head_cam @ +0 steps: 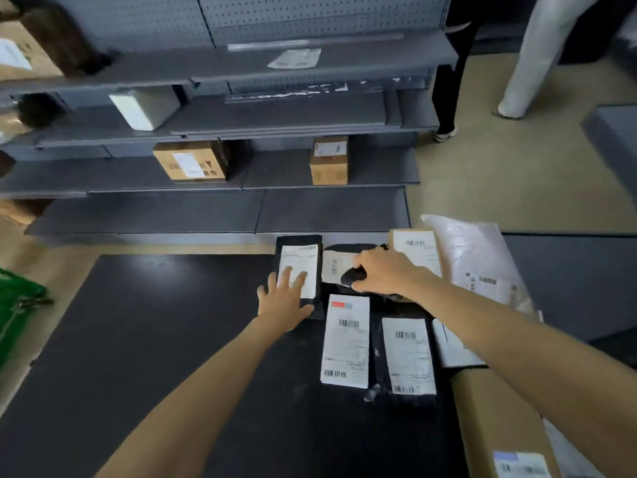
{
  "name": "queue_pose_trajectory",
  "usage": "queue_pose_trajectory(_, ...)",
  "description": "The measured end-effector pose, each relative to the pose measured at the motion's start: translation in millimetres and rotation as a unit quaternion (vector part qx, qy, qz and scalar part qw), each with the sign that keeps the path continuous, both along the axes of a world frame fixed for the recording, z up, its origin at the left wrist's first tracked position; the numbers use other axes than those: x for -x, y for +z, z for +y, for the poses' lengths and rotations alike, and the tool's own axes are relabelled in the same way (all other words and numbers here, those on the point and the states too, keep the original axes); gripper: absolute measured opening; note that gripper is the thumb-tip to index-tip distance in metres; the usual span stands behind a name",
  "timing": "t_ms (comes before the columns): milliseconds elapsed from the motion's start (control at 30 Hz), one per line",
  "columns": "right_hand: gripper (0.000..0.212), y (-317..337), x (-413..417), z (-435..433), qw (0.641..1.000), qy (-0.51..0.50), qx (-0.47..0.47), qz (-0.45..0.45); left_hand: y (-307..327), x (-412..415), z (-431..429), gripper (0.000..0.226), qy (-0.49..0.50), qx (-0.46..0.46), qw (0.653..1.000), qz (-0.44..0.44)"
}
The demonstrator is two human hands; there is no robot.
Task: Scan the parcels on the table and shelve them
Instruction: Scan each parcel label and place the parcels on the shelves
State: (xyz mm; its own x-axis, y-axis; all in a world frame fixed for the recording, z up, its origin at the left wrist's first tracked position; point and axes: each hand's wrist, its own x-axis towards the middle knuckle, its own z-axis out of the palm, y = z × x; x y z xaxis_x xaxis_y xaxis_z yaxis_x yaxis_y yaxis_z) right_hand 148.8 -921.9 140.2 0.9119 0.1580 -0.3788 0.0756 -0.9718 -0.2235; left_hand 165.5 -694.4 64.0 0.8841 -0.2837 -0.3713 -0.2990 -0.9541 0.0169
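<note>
Several parcels lie on the dark table (155, 332). My left hand (284, 298) rests flat, fingers spread, on a black parcel with a white label (299, 260) at the table's far edge. My right hand (382, 274) grips a black handheld scanner (352, 276) over a beige-labelled parcel (336, 262) just right of it. Closer to me lie two black parcels with white barcode labels (346, 339) (408, 355). A brown box (418, 251) and a white plastic mailer (479, 257) sit at the far right.
Grey metal shelves (241, 174) stand beyond the table, holding two cardboard boxes (191, 162) (329, 160) and a white box (144, 106). A large cardboard box (496, 419) sits at the near right. A green basket (17, 308) is at left. Two people's legs (537, 56) stand at upper right.
</note>
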Motion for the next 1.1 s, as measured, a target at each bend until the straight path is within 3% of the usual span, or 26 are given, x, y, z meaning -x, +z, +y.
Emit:
queue_pose_trajectory(233, 0.038, -39.3, -9.3, 27.6, 0.996, -0.084, 0.005, 0.023, -60.6, -42.2, -20.0, 0.107, 0.103, 0.051, 0.992, 0.052)
queue_pose_trajectory(433, 0.039, -48.1, -1.2, 59.1, 0.992, -0.119, -0.003, 0.041, -77.5, -46.4, 6.8, 0.130, 0.240, 0.122, 0.958, 0.102)
queue_pose_trajectory(633, 0.042, -21.2, 6.6, 69.8, 0.992, -0.125, 0.000, 0.021, -69.0, -44.4, 47.8, 0.133, 0.225, 0.079, 0.966, 0.099)
queue_pose_trajectory(800, 0.039, 18.1, 13.4, 82.3, 0.993, -0.115, 0.009, -0.027, -32.5, -42.6, 71.3, 0.132, 0.199, 0.097, 0.974, 0.038)
queue_pose_trajectory(1100, 0.048, 122.7, 12.5, 94.9, 0.982, -0.121, 0.003, -0.146, 94.4, -61.7, 67.6, 0.134, 0.063, 0.176, 0.965, -0.183)
